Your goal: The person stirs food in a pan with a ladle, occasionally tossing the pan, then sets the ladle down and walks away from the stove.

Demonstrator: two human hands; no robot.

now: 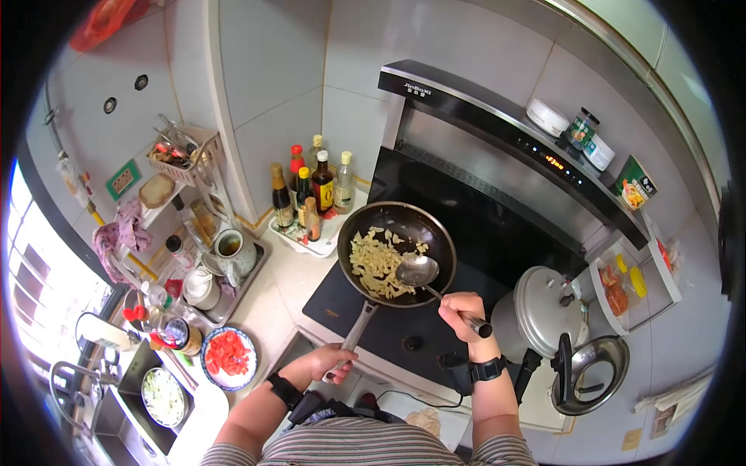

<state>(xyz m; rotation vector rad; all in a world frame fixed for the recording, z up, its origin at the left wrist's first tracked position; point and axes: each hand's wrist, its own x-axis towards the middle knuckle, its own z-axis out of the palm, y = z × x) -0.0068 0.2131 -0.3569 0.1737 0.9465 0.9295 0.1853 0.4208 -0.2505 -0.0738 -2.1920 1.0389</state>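
Observation:
My left hand (329, 363) is wrapped round the handle (360, 326) of a dark frying pan (350, 225) that sits over the black stovetop. Pale yellow chopped food (373, 260) lies mostly in the pan's left and middle part. In my right hand (464, 314) is a metal ladle (418, 270), gripped near the end of its handle. The ladle's bowl rests inside the pan, at the right edge of the food. Both hands are closed.
Several sauce bottles (322, 182) stand on a tray behind the pan. A pressure cooker (536, 307) is on the right, with a metal pan (602, 377) beside it. Left are a plate of chopped tomato (228, 357) and a bowl of chopped vegetables (163, 396) in the sink (128, 415).

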